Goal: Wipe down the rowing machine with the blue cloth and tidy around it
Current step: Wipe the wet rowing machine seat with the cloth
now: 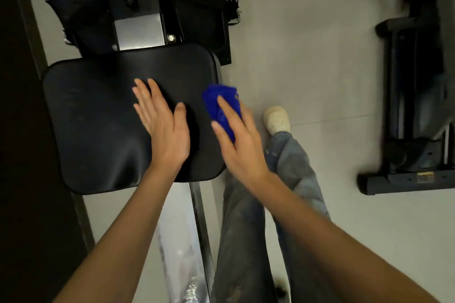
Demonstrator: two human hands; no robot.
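Rowing machine seat (98, 115), black and padded, fills the view from center toward 9 o'clock. Your left hand (162, 128) lies flat and open on it, bracing. Your right hand (237, 140) presses the bunched blue cloth (220, 103) against the seat's edge at 3 o'clock. The seat may roll along its rail (197, 206) if your bracing hand lifts, slipping the cloth off.
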